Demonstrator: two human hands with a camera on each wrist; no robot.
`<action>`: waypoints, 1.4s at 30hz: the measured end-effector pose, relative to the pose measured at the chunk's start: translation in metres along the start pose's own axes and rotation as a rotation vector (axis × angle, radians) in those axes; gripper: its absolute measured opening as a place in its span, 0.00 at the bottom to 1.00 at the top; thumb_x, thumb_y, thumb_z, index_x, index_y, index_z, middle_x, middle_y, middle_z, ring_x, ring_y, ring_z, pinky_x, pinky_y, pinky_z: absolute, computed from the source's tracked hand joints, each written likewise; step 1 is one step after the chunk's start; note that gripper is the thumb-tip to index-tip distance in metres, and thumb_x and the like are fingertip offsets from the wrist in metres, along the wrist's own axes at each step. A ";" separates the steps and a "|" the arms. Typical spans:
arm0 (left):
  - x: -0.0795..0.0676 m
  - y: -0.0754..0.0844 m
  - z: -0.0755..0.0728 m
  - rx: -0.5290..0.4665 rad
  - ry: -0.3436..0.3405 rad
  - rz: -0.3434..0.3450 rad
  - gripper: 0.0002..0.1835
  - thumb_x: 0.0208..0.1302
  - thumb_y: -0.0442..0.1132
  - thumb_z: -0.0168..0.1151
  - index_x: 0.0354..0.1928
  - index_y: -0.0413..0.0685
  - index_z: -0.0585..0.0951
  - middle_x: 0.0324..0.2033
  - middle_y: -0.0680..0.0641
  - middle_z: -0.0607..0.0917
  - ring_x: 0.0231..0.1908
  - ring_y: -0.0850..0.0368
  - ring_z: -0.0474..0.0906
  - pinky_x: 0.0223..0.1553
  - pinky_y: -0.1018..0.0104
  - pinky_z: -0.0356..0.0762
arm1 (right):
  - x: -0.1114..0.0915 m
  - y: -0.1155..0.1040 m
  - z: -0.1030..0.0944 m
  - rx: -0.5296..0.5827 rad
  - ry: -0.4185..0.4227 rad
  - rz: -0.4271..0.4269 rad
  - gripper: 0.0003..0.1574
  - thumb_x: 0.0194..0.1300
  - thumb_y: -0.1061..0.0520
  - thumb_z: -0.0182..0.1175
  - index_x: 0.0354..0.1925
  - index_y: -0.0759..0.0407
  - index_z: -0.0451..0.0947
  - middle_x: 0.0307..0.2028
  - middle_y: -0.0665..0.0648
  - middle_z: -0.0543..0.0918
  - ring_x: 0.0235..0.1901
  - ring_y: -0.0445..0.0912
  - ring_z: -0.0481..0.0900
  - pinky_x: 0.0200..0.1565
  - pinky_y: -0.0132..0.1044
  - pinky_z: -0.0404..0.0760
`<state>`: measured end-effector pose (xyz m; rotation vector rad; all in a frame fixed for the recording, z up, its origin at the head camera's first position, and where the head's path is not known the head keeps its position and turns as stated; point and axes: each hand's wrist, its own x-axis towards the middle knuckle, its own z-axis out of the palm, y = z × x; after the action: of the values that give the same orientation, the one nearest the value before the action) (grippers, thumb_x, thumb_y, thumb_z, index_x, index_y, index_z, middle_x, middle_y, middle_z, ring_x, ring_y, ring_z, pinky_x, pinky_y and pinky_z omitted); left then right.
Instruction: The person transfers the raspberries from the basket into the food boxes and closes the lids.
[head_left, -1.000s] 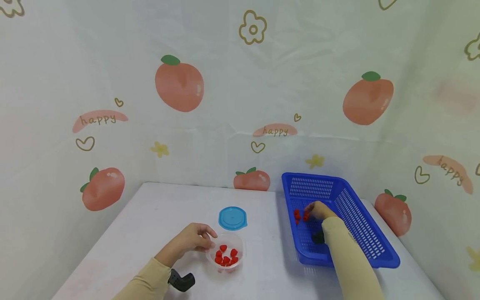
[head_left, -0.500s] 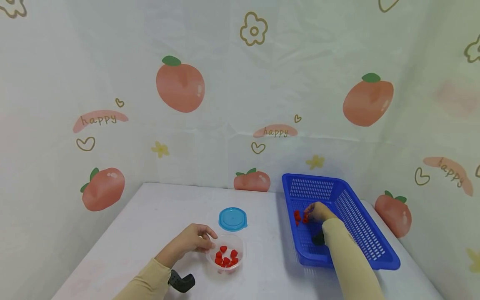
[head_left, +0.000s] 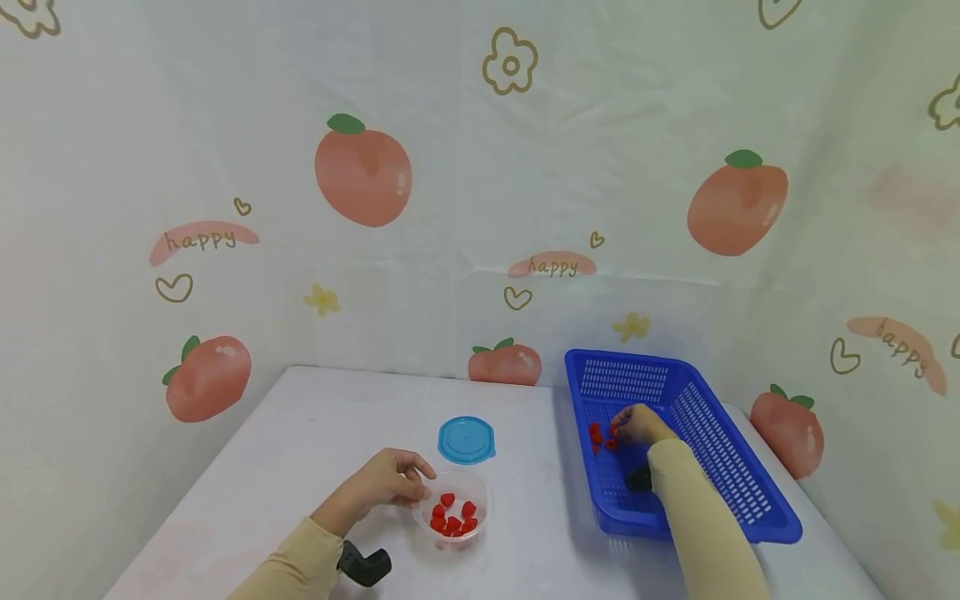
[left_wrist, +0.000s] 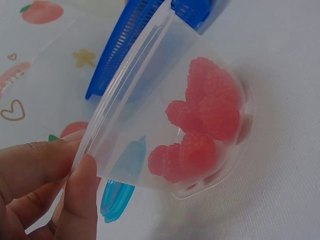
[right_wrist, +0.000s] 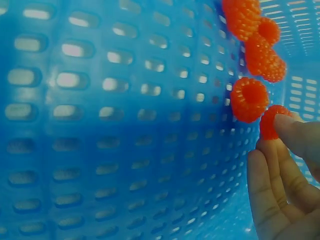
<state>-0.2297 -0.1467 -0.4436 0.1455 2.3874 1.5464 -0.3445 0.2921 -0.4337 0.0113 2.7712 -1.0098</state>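
A red raspberry is inside the blue basket, toward its left side; the right hand has it in its grip, thumb against fingers, just beside other raspberries. The nearest neighbour is hollow, so a light pinch probably serves best, lifting straight up without nudging the rest. The left hand pinches the rim of a clear cup with berries inside; gentle steadying suits its thin wall. Just beyond, a blue lid lies on the bench.
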 end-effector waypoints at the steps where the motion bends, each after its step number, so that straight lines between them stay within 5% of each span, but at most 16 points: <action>1: 0.000 0.000 0.000 -0.003 0.000 -0.002 0.13 0.53 0.34 0.72 0.40 0.40 0.83 0.24 0.48 0.77 0.23 0.58 0.78 0.31 0.66 0.84 | 0.000 0.000 -0.001 0.009 0.006 -0.001 0.09 0.57 0.73 0.58 0.39 0.73 0.77 0.32 0.62 0.83 0.33 0.48 0.81 0.40 0.43 0.84; 11: 0.000 0.000 0.001 0.005 0.011 -0.008 0.12 0.53 0.33 0.72 0.40 0.40 0.83 0.24 0.47 0.77 0.23 0.57 0.78 0.30 0.67 0.84 | -0.010 -0.012 -0.007 0.231 0.027 -0.060 0.12 0.63 0.72 0.55 0.46 0.77 0.74 0.37 0.66 0.82 0.37 0.51 0.82 0.41 0.45 0.85; 18: 0.001 -0.001 0.000 0.006 0.010 0.000 0.12 0.53 0.34 0.72 0.40 0.40 0.83 0.24 0.47 0.77 0.23 0.57 0.78 0.30 0.66 0.84 | -0.021 -0.024 -0.017 0.388 0.027 -0.186 0.18 0.67 0.68 0.56 0.52 0.79 0.69 0.45 0.70 0.79 0.41 0.47 0.81 0.45 0.42 0.85; 28: 0.001 -0.002 0.000 0.003 0.004 -0.003 0.13 0.53 0.33 0.72 0.40 0.40 0.82 0.25 0.47 0.77 0.23 0.57 0.78 0.30 0.67 0.84 | -0.040 -0.052 -0.032 0.528 0.069 -0.330 0.25 0.67 0.56 0.60 0.55 0.71 0.68 0.50 0.62 0.72 0.48 0.47 0.80 0.55 0.46 0.79; 35: 0.001 -0.001 -0.001 -0.006 -0.007 0.008 0.13 0.53 0.33 0.72 0.40 0.39 0.82 0.24 0.47 0.77 0.22 0.57 0.78 0.30 0.67 0.83 | -0.062 -0.081 -0.028 0.642 0.098 -0.446 0.16 0.67 0.56 0.61 0.49 0.62 0.71 0.44 0.52 0.75 0.45 0.43 0.83 0.50 0.32 0.81; 42: 0.000 -0.001 0.000 -0.004 -0.002 -0.002 0.13 0.53 0.33 0.72 0.41 0.39 0.82 0.25 0.47 0.77 0.23 0.57 0.78 0.30 0.67 0.84 | -0.080 -0.103 -0.013 0.712 0.075 -0.531 0.09 0.66 0.60 0.61 0.44 0.57 0.73 0.40 0.50 0.79 0.41 0.41 0.85 0.49 0.31 0.82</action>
<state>-0.2297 -0.1466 -0.4445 0.1438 2.3822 1.5493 -0.2756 0.2259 -0.3438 -0.6153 2.3516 -2.1033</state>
